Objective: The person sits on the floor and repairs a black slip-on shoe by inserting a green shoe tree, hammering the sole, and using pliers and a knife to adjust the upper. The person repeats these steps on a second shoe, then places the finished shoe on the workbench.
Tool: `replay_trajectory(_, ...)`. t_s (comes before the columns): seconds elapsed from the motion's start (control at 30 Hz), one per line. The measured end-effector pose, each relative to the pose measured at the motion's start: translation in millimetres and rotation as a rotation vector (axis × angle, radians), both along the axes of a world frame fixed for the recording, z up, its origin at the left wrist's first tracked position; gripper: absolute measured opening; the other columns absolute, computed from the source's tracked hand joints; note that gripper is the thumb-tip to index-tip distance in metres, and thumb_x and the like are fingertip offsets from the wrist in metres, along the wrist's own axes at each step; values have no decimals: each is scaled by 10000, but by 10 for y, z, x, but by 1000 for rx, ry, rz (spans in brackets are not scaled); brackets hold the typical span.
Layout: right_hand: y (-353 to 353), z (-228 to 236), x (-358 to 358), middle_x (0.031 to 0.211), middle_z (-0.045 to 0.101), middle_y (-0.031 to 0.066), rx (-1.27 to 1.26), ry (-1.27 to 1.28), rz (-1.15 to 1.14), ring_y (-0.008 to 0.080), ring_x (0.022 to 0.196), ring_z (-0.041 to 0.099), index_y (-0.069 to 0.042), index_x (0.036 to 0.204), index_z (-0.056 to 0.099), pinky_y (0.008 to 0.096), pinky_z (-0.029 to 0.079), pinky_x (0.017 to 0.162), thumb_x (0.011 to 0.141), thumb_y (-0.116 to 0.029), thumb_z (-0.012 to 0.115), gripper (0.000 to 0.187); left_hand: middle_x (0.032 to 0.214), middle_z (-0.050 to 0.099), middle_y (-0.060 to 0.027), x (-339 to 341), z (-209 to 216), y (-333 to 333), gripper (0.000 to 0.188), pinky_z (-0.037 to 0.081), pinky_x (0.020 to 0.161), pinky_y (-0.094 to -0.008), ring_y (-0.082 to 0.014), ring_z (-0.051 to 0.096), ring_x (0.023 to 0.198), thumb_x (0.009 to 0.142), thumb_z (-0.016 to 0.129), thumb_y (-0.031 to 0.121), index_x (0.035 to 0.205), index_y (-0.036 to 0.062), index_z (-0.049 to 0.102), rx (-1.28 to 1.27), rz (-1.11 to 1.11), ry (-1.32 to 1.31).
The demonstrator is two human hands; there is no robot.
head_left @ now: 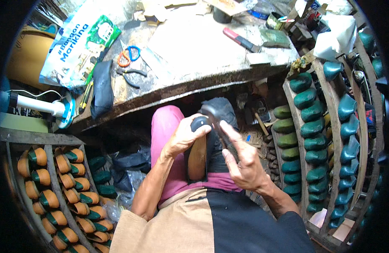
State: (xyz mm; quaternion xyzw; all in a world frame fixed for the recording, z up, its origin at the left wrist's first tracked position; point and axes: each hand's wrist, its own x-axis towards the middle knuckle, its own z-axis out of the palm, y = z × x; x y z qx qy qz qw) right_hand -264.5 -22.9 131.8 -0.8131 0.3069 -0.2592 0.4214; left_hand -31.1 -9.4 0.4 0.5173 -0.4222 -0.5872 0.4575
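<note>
While the left hand (pixel 182 138) curls round the black, rounded end of a shoe form (pixel 197 161), thumb laid over it, the right hand (pixel 247 163) holds a dark hammer (pixel 227 141). The left grip is closed firmly on that end. The right grip is wrapped round the handle, with one finger lying forward along it. The hammer's blurred head is right beside the rounded end; whether they touch, I cannot tell. The shoe form lies lengthwise over the person's lap, its brown, dark-edged face upward.

Beyond the knees stands a pale, worn worktop (pixel 186 55). On its left part are scissors (pixel 129 55) with orange and blue handles, black-handled pliers (pixel 126 72) near them, and a black pouch (pixel 102 86) at the front edge, beside a printed plastic bag (pixel 78 50). A red-and-black-handled tool (pixel 240 41) lies farther right.

At lower left, a wooden rack (pixel 52 168) carries tan-and-green shoes (pixel 49 198); at right, green shoe forms (pixel 314 142) line upright wooden racks (pixel 296 126).
</note>
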Motion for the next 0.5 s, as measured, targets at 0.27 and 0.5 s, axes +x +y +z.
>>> replay_trajectory(0.27,42,-79,90,1668,558,324,62,114,38,438,1524,600,84,1702,414,449,460,1278,1018,98,618,714,1219,822,-56,37,-7,1,416,578,1044,-319,-139,741,1149,987,921,216,1313,21,752,-107,-30,140)
replay_trajectory(0.5,89,-89,161,1666,545,336,-97,-9,-3,473,1526,584,112,1676,423,472,454,1288,1012,99,618,692,1229,807,-64,168,-36,84,468,591,1074,-338,-142,734,1175,974,927,208,1351,21,722,-54,-24,223)
